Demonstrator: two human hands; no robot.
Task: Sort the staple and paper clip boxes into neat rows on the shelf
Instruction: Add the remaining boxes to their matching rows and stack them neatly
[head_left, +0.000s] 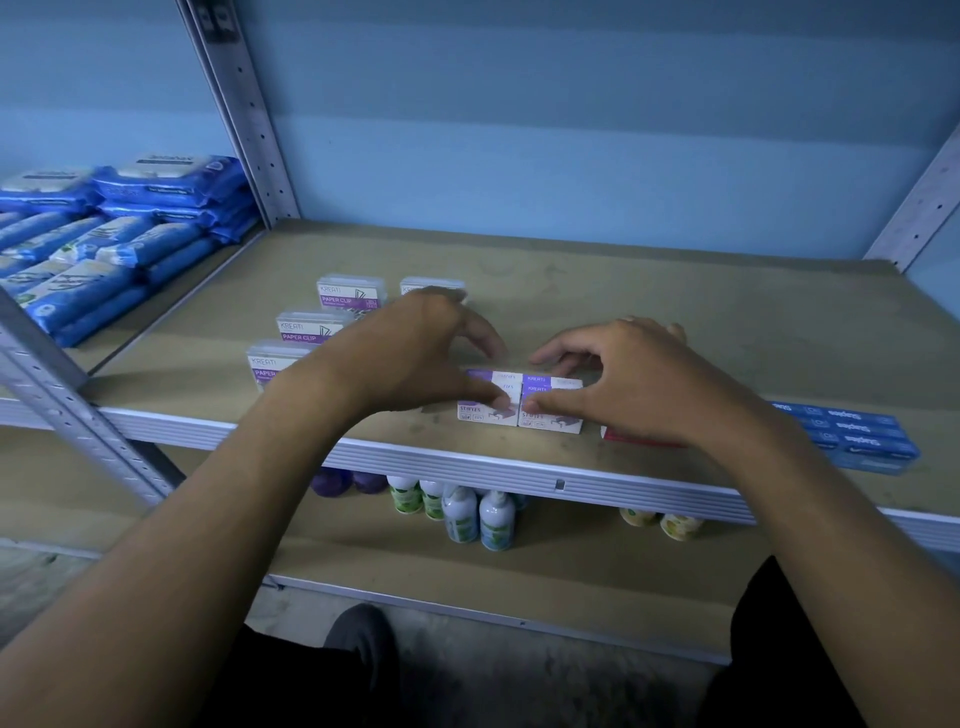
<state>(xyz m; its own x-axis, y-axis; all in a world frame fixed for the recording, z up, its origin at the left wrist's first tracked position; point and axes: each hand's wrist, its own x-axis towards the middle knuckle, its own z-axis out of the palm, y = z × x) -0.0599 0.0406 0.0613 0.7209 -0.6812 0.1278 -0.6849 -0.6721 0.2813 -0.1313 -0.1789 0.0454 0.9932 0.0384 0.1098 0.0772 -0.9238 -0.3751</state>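
Risk first, left to right. Left hand (415, 353) was arched over the left end of the purple-and-white staple boxes (519, 400), thumb tip on the front face, other fingers curled loosely behind the block; contact at the back was hidden, so I couldn't tell if it was a real pinch or just a touch. Right hand (628, 379) mirrored it on the right end, thumb at the front, index curved over the back edge, same doubt about grip. Boxes sat close to the shelf (675, 312) front lip, touching each other. Likely failure: uneven squeeze from the two thumbs could skew the block or pop one box out of line, and a pull toward the person could tip a box over the lip. The left forearm crossed over the nearest paper clip box (270, 364), so a careless withdrawal could drag that row crooked. The right wrist covered part of a red box (639, 439); the same knock risk applied there. Counts: four paper clip boxes visible, three in a diagonal line plus one partly behind the left hand; staple boxes looked like two side by side, possibly stacked two high, unclear; one red box; blue staple packs (852, 431) far right, about four, edges blurred.
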